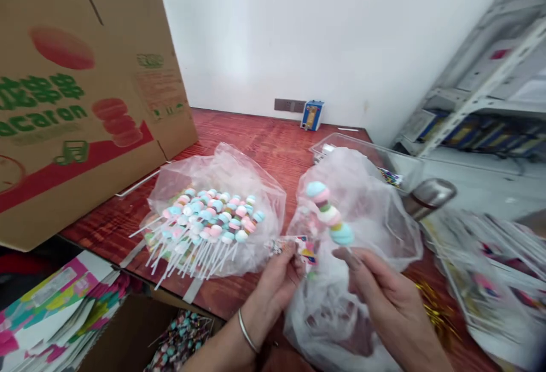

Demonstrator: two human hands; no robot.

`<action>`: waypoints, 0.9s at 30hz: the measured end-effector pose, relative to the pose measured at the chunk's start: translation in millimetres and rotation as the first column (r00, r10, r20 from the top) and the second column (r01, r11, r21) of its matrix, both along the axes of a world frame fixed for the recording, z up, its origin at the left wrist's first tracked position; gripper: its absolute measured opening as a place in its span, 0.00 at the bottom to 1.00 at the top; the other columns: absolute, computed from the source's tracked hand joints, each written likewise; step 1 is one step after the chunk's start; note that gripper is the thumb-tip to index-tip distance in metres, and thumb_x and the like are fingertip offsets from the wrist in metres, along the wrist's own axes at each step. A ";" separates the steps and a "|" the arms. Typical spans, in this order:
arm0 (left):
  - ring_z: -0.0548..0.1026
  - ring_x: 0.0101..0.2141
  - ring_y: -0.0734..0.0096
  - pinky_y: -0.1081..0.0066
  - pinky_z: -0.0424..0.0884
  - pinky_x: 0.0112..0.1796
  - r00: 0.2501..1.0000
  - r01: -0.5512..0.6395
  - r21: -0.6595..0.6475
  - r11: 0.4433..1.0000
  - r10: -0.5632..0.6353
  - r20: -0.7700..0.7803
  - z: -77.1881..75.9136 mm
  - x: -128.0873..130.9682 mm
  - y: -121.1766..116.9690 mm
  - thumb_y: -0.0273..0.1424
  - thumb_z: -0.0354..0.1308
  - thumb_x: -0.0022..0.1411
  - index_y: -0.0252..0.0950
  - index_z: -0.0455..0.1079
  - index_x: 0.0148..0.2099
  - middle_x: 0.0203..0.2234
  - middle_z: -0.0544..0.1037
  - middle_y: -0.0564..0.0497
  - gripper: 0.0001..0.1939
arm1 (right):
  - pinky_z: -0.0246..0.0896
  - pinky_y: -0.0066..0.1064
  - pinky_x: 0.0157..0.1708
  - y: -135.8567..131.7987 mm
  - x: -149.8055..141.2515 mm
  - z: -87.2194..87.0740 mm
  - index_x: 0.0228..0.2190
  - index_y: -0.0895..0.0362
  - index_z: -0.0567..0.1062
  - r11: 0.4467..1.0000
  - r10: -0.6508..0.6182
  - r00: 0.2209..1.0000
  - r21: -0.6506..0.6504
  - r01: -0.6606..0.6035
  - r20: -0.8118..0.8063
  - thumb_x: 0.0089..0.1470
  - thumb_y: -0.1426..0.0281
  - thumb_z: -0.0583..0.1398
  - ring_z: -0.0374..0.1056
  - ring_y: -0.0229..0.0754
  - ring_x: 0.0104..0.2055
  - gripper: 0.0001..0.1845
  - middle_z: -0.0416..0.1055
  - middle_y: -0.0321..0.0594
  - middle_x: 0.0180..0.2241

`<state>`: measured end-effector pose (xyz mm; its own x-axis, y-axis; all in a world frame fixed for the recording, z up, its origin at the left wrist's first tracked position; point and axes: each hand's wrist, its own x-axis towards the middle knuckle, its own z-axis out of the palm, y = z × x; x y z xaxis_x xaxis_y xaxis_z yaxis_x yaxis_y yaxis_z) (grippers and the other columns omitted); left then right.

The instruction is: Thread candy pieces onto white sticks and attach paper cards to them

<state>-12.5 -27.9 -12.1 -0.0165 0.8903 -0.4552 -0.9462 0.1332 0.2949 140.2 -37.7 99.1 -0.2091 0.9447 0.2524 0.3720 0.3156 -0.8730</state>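
My right hand (379,286) is closed round the stick of a marshmallow lollipop (330,215), whose pink, white and blue pieces stand up, tilted to the left. My left hand (277,281), with a silver bangle at the wrist, pinches a small printed wrapper (306,248) just left of the lollipop. The two are apart. Further left, a pile of similar marshmallow lollipops (213,215) lies on a clear plastic bag (264,190), white sticks pointing toward me. More crumpled clear plastic (358,173) lies behind and beneath my right hand.
A big cardboard box (85,76) stands at the left of the red wooden table (256,133). A small blue box (313,115) is by the wall. On the right are a clear tray (396,161), a metal tumbler (430,195) and stacked printed packets (490,275). An open carton (136,321) sits below the front edge.
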 end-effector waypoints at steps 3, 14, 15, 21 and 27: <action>0.70 0.21 0.81 0.80 0.67 0.22 0.996 0.022 0.031 0.999 -0.024 0.084 9.9 -1.1 7.9 0.26 0.72 0.51 0.33 0.70 0.34 0.24 0.74 0.54 0.13 | 0.70 0.24 0.26 -22.9 59.4 -6.2 0.38 0.51 0.82 0.992 -0.073 0.980 0.117 0.052 0.184 0.57 0.58 0.60 0.76 0.42 0.29 0.15 0.79 0.37 0.29; 0.68 0.21 0.82 0.78 0.68 0.24 0.994 0.109 0.078 0.991 -0.108 -0.014 31.4 20.0 8.4 0.28 0.73 0.48 0.33 0.71 0.31 0.24 0.74 0.55 0.13 | 0.73 0.25 0.33 -56.0 97.2 -39.5 0.42 0.51 0.81 0.996 -0.009 0.959 0.090 -0.017 0.284 0.62 0.61 0.56 0.78 0.43 0.35 0.14 0.81 0.40 0.38; 0.67 0.20 0.82 0.78 0.68 0.23 0.993 0.119 0.077 0.990 -0.118 -0.017 32.2 20.7 7.8 0.27 0.73 0.48 0.33 0.71 0.31 0.24 0.74 0.56 0.13 | 0.73 0.25 0.33 -56.1 98.8 -41.8 0.42 0.51 0.81 0.995 -0.005 0.957 0.099 -0.024 0.290 0.62 0.62 0.57 0.78 0.44 0.36 0.14 0.81 0.40 0.38; 0.71 0.23 0.79 0.77 0.69 0.25 0.991 0.131 0.089 0.987 -0.127 -0.047 34.0 20.7 6.1 0.28 0.74 0.46 0.33 0.71 0.30 0.26 0.75 0.54 0.14 | 0.72 0.23 0.31 -55.9 103.5 -47.4 0.42 0.51 0.80 0.976 -0.031 0.943 0.213 -0.043 0.332 0.63 0.64 0.56 0.78 0.41 0.34 0.13 0.82 0.37 0.37; 0.68 0.21 0.82 0.78 0.68 0.25 0.990 0.120 0.111 0.987 -0.110 -0.087 30.5 21.1 9.8 0.30 0.76 0.44 0.33 0.72 0.32 0.25 0.75 0.55 0.16 | 0.68 0.29 0.29 -56.4 106.5 -41.7 0.40 0.54 0.79 0.858 -0.189 0.861 0.506 -0.089 0.472 0.63 0.66 0.56 0.75 0.41 0.29 0.12 0.81 0.38 0.33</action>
